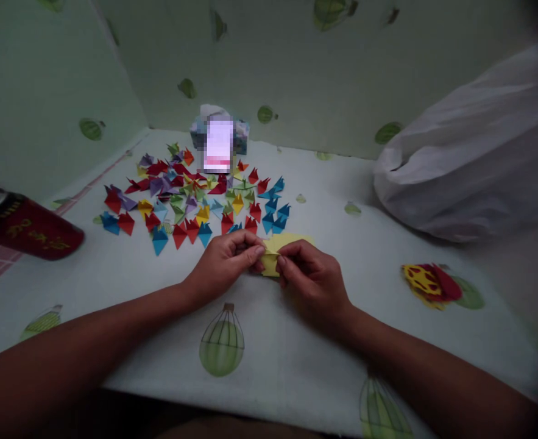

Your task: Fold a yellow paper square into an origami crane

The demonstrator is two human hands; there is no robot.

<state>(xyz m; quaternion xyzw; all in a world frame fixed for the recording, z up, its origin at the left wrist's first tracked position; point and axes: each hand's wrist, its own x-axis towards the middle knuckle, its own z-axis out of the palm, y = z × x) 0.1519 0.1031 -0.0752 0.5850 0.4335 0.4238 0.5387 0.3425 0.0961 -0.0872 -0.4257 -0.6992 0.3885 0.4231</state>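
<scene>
Between my two hands is a small piece of yellow paper, partly folded. My left hand pinches its left side with thumb and fingertips. On the opposite side, my right hand grips the paper between thumb and forefinger. More yellow paper shows just behind the fingers; whether it is a separate sheet I cannot tell. Beyond my hands lie several small folded paper figures in red, blue, yellow, green and purple, spread over the white tabletop.
At the left, a red can appears tilted. A lit phone, blurred out, leans before a tissue box at the back. On the right are a white plastic bag and red and yellow cut-out pieces. Patterned walls enclose the back and left.
</scene>
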